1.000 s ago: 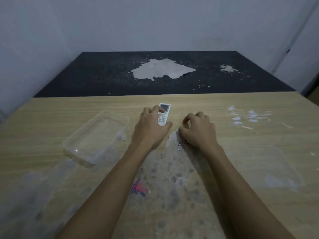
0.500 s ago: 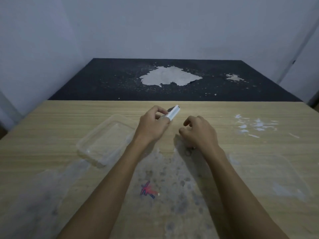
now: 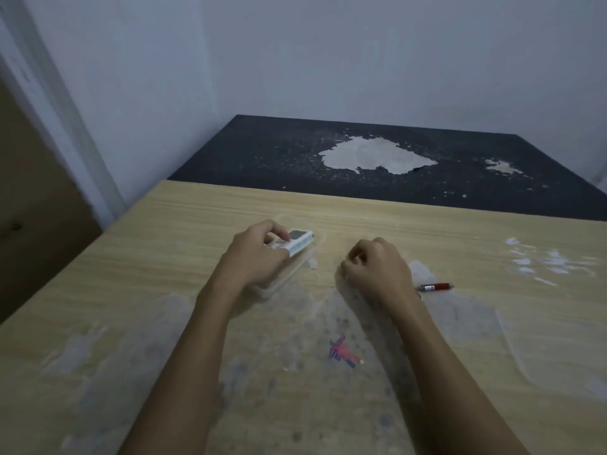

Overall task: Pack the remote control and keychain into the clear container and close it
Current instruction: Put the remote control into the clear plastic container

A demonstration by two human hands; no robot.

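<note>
Carried leftward since half a second ago, the remote control (image 3: 297,243) now sits pinched in the left hand (image 3: 259,257) over the clear container (image 3: 289,274). Right hand (image 3: 377,270) is curled loosely, seemingly empty; the keychain (image 3: 435,287) lies just beside it on the table (image 3: 164,290).

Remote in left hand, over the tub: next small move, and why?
Probably lower and release. The left hand holds the white remote control tilted just above the clear plastic container, which sits open on the wooden table. Letting it go there would seat it inside. The right hand is a closed fist; the red keychain lies beside it, next up.
</note>
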